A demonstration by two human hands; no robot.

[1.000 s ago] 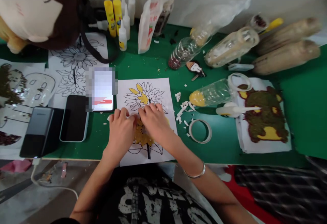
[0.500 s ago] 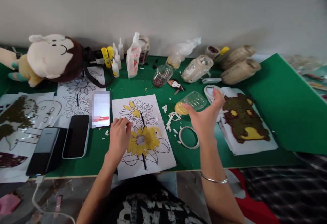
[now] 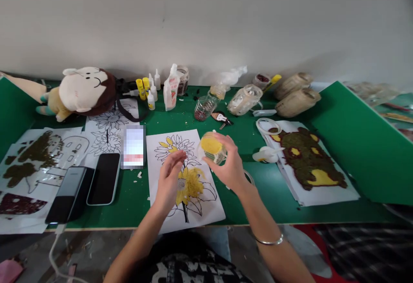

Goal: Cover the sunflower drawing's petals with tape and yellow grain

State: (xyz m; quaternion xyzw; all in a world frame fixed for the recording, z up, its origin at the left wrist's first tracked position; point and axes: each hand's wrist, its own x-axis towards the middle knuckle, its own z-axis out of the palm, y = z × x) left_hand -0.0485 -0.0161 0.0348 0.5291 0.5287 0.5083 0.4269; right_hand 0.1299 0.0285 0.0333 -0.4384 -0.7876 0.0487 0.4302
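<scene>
My right hand (image 3: 230, 162) is wrapped round a clear plastic jar (image 3: 222, 157) with yellow grains inside. The jar is tilted, its yellow contents facing me, above the right edge of a sheet with a flower drawing (image 3: 206, 205). On that sheet the lower flower is largely covered in yellow grains, and a few petals of the upper one are yellow. Over the middle of the sheet hovers my left hand (image 3: 169, 179), fingers loosely extended and holding nothing. A roll of tape (image 3: 250, 177) lies partly hidden behind my right forearm.
A small white glue bottle (image 3: 266, 155) lies by a stack topped with a bear picture (image 3: 312, 162). Phones (image 3: 103, 179), a power bank (image 3: 69, 195) and a plush doll (image 3: 87, 89) are on the left. Jars (image 3: 245, 100) and glue bottles (image 3: 171, 87) line the back.
My right hand has taken hold of the jar, raised it from the table and brought it left over the sheet. My left hand has shifted right and its fingers have straightened.
</scene>
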